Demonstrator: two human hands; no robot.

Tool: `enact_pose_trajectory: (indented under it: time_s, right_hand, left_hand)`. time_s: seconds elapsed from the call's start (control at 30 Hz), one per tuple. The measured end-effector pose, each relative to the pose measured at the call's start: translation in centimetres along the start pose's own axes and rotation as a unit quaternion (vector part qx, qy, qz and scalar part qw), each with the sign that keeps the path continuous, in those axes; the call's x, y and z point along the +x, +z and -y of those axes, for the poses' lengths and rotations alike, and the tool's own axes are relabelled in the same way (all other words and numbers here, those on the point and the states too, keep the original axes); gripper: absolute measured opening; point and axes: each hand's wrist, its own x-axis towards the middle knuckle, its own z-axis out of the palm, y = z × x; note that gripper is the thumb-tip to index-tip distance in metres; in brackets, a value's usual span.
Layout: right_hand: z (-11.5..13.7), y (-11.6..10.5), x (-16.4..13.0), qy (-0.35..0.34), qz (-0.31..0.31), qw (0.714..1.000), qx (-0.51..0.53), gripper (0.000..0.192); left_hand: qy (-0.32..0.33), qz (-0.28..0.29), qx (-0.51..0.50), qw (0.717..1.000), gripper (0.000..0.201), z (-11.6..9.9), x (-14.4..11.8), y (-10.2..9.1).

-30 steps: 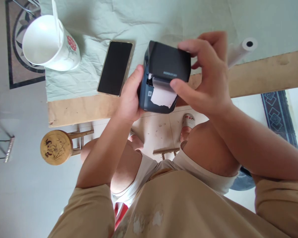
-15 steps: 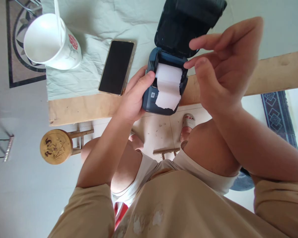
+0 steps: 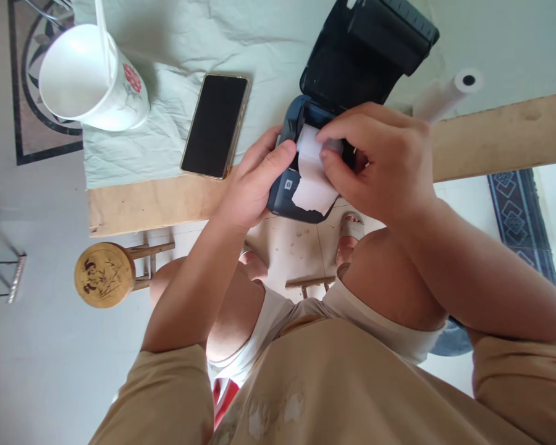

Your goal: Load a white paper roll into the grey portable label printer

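My left hand (image 3: 254,185) grips the side of a small dark blue receipt printer (image 3: 281,201), its thumb along the upper edge. The printer's black lid (image 3: 347,68) is swung back, away from me. Inside sits a white paper roll (image 3: 308,145), its torn end hanging over the printer's front. My right hand (image 3: 384,161) reaches over the compartment from the right, thumb and fingertips closed on the roll. Those fingers cover the roll's right end. Beyond the right hand, another white paper roll (image 3: 445,96) lies on the tablecloth.
A phone (image 3: 215,127) lies left of the printer on the pale green tablecloth (image 3: 269,37). Further left stands a white flowered paper bucket (image 3: 130,99) with a white stick in it. The bare wooden table edge (image 3: 143,201) runs in front of me. Below it stands a wooden stool (image 3: 104,275).
My right hand has come down and left from above the printer onto the paper roll. The printer has shifted slightly right. The loose roll on the table has come into sight.
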Motion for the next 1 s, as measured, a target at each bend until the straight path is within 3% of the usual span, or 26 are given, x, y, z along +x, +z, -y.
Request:
enact_pose_trajectory:
  time_s: [0.2,0.47,0.67,0.83,1.0]
  right_hand:
    - [0.1,0.0,0.0,0.021,-0.004,1.0,-0.002,0.024]
    - [0.4,-0.3,-0.1,0.043,0.055,0.997,-0.039,0.024]
    - [-0.1,-0.5,0.1,0.041,0.102,0.991,-0.071,0.036]
    - [-0.6,-0.7,0.3,0.067,0.099,0.993,0.013,0.042]
    - [-1.1,-0.9,-0.1,0.073,0.048,0.974,0.208,0.04]
  left_hand:
    - [-0.018,-0.006,0.02,1.0,0.024,-0.2,0.0,0.1]
    - [-0.02,0.0,-0.015,1.0,0.015,-0.4,-0.1,0.1]
    - [-0.035,-0.013,0.016,0.999,0.023,-0.7,-0.2,0.3]
    - [-0.03,-0.012,0.028,0.999,0.026,-0.6,-0.2,0.4]
    - [-0.015,-0.018,-0.014,1.0,0.019,-0.1,0.1,0.0]
